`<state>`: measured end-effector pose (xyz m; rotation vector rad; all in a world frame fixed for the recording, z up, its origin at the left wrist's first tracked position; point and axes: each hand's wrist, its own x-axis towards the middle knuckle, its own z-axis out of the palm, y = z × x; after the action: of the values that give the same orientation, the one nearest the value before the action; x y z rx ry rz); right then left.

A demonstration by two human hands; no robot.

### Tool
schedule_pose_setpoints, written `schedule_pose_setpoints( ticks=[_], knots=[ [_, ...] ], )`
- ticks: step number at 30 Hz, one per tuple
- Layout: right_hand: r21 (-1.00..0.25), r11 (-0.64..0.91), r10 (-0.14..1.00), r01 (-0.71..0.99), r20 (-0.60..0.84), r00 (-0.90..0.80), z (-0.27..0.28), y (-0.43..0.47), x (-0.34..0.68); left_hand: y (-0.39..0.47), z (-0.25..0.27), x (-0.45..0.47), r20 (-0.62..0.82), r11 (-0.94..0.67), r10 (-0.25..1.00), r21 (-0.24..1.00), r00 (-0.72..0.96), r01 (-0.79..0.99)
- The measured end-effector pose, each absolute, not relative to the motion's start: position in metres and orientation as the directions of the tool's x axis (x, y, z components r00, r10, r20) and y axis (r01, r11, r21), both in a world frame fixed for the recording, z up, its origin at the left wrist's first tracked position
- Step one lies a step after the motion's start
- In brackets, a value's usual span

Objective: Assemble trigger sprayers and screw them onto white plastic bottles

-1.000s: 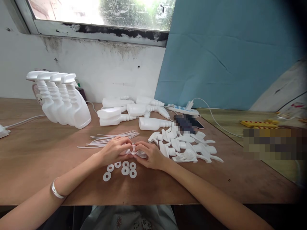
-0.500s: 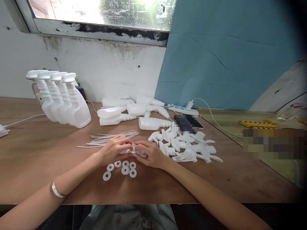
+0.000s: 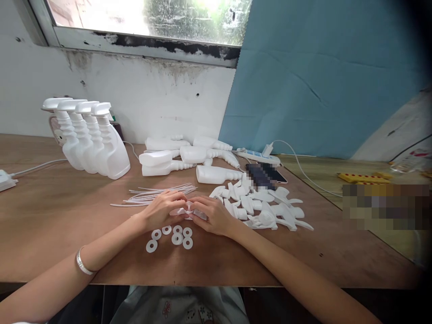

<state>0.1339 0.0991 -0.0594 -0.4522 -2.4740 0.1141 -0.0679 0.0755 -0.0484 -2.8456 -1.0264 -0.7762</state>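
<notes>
Between my fingers is a white trigger spray head (image 3: 189,207), partly covered by both hands. My left hand (image 3: 165,210) grips its left side, fingers bent over it and thumb below. On the other side my right hand (image 3: 213,216) pinches it with fingers and thumb. Several flat white ring gaskets (image 3: 177,238) lie on the table just in front of my hands. Thin white dip tubes (image 3: 135,198) are spread behind my left hand. A heap of white trigger spray heads (image 3: 266,209) lies to the right of my right hand.
Several assembled white spray bottles (image 3: 116,157) stand at the back left. White bottles without heads (image 3: 216,174) lie on their sides behind my hands. A power strip (image 3: 258,156) and a dark phone (image 3: 274,173) are at the back right. The brown table (image 3: 303,265) ends near my lap.
The whole view has shifted slightly. Both hands stay on the spray head, with only small finger movements around it.
</notes>
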Motion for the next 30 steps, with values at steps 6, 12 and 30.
schedule_pose_setpoints(
  ticks=[6, 12, 30],
  knots=[
    [-0.183, 0.940, 0.339, 0.287, 0.590, -0.733, -0.066, 0.102, 0.135, 0.074, -0.047, -0.068, 0.450, -0.785, 0.581, 0.087, 0.679, 0.614],
    [-0.207, 0.931, 0.360, 0.302, 0.665, -0.654, -0.079, 0.103, 0.136, 0.071, -0.048, -0.068, 0.474, -0.781, 0.551, 0.003, 0.687, 0.625],
    [-0.229, 0.925, 0.376, 0.303, 0.670, -0.640, -0.082, 0.100, 0.131, 0.070, -0.052, -0.066, 0.424, -0.806, 0.558, 0.073, 0.713, 0.587]
  ],
)
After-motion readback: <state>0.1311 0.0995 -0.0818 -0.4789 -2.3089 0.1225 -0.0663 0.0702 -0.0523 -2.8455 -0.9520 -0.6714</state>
